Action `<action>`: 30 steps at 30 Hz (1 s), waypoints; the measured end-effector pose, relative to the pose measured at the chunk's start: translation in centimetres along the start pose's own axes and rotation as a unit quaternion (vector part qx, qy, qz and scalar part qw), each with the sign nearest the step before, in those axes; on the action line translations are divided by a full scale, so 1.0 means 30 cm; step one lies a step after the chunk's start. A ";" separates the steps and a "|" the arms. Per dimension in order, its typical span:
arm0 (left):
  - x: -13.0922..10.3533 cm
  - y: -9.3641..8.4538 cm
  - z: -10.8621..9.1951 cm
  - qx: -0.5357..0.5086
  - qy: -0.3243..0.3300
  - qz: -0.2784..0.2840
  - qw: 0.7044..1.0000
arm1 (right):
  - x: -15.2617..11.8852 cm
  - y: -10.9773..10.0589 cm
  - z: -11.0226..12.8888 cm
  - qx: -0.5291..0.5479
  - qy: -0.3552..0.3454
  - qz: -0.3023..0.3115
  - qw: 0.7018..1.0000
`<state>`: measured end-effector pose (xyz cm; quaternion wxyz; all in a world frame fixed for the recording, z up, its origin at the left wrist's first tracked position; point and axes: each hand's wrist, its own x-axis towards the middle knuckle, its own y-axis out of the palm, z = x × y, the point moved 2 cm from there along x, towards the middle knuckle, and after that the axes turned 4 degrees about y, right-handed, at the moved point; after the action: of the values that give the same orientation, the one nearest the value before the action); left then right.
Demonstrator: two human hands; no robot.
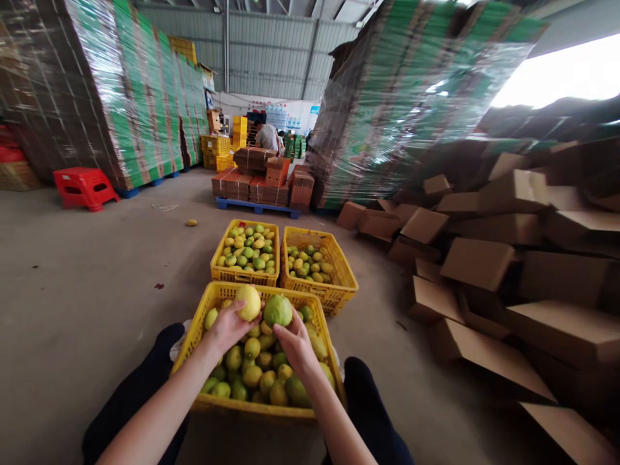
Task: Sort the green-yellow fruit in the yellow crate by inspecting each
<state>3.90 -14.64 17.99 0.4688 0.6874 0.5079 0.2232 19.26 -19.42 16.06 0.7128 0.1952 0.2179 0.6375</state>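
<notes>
My left hand (229, 328) is closed around a yellow lemon (248, 303), held above the nearest yellow crate (256, 408). Beside it, my right hand (295, 338) grips a green lemon (278, 311) at about the same height. Below both hands, that crate is filled with yellow and green lemons (252, 374). Just beyond stand two more yellow crates: the far left crate (245, 279) is heaped with green and yellow lemons, and the far right crate (345, 274) holds a smaller pile at its left side.
Cardboard boxes (477, 263) lie in a large heap on the right. Wrapped green stacks (145, 97) rise on both sides. A red stool (86, 187) stands at left, and one lemon (192, 222) lies on the floor. Flattened cartons (256, 187) sit on a blue pallet; a person (267, 137) is behind.
</notes>
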 end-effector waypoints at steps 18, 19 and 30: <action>-0.013 -0.002 0.047 0.040 0.000 0.009 0.999 | 0.005 -0.003 -0.005 0.010 -0.021 -0.039 0.999; -0.010 -0.009 0.048 0.041 0.000 -0.001 0.999 | 0.007 -0.005 -0.006 0.022 -0.023 -0.052 0.998; 0.004 -0.026 0.038 0.059 -0.023 -0.024 0.998 | 0.015 -0.015 0.003 0.037 -0.006 -0.088 0.995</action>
<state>4.44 -14.95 16.76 0.4446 0.7066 0.5249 0.1658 19.72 -19.03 15.85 0.7599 0.2054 0.2538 0.5622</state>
